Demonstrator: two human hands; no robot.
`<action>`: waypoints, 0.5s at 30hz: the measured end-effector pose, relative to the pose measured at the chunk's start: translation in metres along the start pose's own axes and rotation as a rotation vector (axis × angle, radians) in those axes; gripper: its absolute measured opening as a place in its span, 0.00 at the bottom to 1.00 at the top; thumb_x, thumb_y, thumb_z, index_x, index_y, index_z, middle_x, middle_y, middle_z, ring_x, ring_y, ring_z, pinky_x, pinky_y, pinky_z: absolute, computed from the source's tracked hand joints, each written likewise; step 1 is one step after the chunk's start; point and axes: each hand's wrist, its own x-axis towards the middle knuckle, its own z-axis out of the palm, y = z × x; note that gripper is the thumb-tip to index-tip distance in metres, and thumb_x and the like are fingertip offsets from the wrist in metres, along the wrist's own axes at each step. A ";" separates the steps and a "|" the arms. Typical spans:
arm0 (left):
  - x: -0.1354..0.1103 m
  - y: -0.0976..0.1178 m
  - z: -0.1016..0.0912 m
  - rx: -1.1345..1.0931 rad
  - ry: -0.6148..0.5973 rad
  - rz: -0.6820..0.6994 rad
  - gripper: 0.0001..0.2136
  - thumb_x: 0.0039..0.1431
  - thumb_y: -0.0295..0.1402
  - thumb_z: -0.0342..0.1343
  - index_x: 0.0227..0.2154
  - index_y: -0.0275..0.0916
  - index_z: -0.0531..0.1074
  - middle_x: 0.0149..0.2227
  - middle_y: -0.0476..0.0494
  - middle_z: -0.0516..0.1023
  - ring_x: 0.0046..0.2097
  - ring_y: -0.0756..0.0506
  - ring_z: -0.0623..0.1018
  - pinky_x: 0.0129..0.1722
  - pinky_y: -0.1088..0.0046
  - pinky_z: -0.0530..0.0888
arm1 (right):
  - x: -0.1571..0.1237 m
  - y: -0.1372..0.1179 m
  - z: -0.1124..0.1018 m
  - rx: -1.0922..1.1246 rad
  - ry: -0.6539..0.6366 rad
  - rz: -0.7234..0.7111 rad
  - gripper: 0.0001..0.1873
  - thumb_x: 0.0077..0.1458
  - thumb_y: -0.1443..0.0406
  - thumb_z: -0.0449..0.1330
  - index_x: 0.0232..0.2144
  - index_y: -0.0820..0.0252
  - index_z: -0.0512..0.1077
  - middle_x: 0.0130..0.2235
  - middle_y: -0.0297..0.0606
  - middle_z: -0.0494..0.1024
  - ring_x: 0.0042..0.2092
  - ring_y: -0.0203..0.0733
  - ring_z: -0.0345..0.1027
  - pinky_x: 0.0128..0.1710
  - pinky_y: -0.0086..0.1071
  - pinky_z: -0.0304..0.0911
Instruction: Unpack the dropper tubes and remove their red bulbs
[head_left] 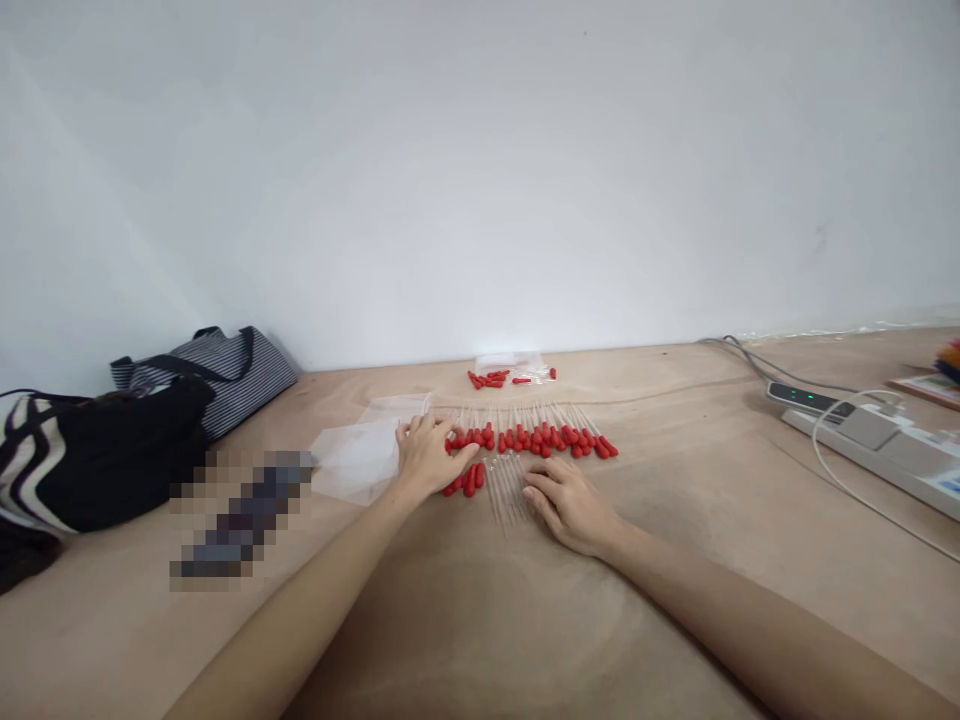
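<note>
My left hand (427,456) is over the left end of a row of glass droppers with red rubber bulbs (541,438), its fingers spread and its thumb apart. Their thin stems point toward the wall. Just below that hand lie several loose red bulbs (470,480). My right hand (568,503) rests on the table, fingers loosely bent and apart, beside a bunch of bare clear glass tubes (505,492). Its fingertips are close to the right edge of the bunch; contact is hard to make out. What lies under the left palm is hidden.
A clear plastic bag (514,362) with red bulbs around it lies near the wall. White translucent sheets or bags (356,455) are left of my left hand. Farther left stand a striped bag (255,375) and a black bag (120,460). A power strip (885,455) with cables lies right.
</note>
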 end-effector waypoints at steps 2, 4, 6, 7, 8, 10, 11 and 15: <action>0.011 0.002 0.005 0.015 -0.054 0.033 0.13 0.43 0.47 0.55 0.26 0.42 0.72 0.40 0.44 0.71 0.46 0.40 0.66 0.47 0.56 0.55 | -0.002 0.001 -0.003 -0.050 0.032 0.015 0.13 0.58 0.63 0.46 0.35 0.59 0.70 0.37 0.39 0.71 0.40 0.40 0.62 0.40 0.37 0.55; 0.019 0.004 0.010 0.028 -0.103 0.042 0.15 0.41 0.48 0.56 0.22 0.41 0.72 0.43 0.42 0.70 0.48 0.38 0.64 0.47 0.54 0.54 | -0.003 0.002 -0.005 -0.071 0.069 0.030 0.13 0.58 0.64 0.46 0.34 0.57 0.70 0.36 0.37 0.72 0.39 0.39 0.61 0.40 0.37 0.53; 0.024 0.005 0.015 0.035 -0.140 0.036 0.14 0.41 0.48 0.56 0.20 0.41 0.72 0.43 0.41 0.69 0.49 0.38 0.63 0.47 0.53 0.54 | -0.004 0.002 -0.007 -0.071 0.104 0.040 0.13 0.58 0.64 0.46 0.32 0.57 0.71 0.35 0.36 0.73 0.39 0.39 0.61 0.41 0.38 0.50; 0.026 0.005 0.016 0.034 -0.153 0.035 0.14 0.41 0.47 0.56 0.20 0.41 0.73 0.43 0.41 0.69 0.49 0.38 0.63 0.47 0.53 0.54 | -0.004 0.003 -0.007 -0.073 0.119 0.044 0.13 0.58 0.65 0.47 0.31 0.57 0.71 0.34 0.35 0.73 0.38 0.38 0.61 0.41 0.38 0.50; 0.026 0.006 0.017 0.032 -0.160 0.037 0.13 0.42 0.46 0.56 0.19 0.41 0.73 0.43 0.40 0.69 0.49 0.38 0.63 0.47 0.53 0.54 | -0.004 0.003 -0.008 -0.076 0.132 0.045 0.13 0.58 0.65 0.47 0.30 0.57 0.71 0.34 0.35 0.74 0.38 0.38 0.61 0.41 0.38 0.49; 0.026 0.006 0.016 0.023 -0.154 0.027 0.10 0.43 0.42 0.56 0.18 0.41 0.73 0.43 0.41 0.70 0.49 0.38 0.63 0.47 0.52 0.54 | -0.004 0.004 -0.007 -0.090 0.155 0.044 0.13 0.57 0.65 0.47 0.29 0.57 0.71 0.33 0.35 0.74 0.37 0.38 0.61 0.42 0.38 0.48; 0.024 0.006 0.015 0.018 -0.138 0.011 0.09 0.44 0.40 0.55 0.18 0.42 0.73 0.42 0.41 0.70 0.49 0.38 0.64 0.47 0.52 0.54 | -0.003 0.004 -0.006 -0.097 0.166 0.042 0.12 0.57 0.65 0.48 0.29 0.57 0.71 0.33 0.34 0.74 0.37 0.37 0.61 0.42 0.38 0.48; 0.015 -0.002 0.001 0.009 0.082 -0.042 0.08 0.45 0.35 0.54 0.17 0.41 0.73 0.41 0.41 0.71 0.46 0.38 0.66 0.47 0.53 0.55 | -0.004 0.007 -0.003 -0.109 0.214 0.034 0.09 0.54 0.64 0.51 0.30 0.57 0.71 0.32 0.35 0.74 0.37 0.37 0.62 0.41 0.37 0.49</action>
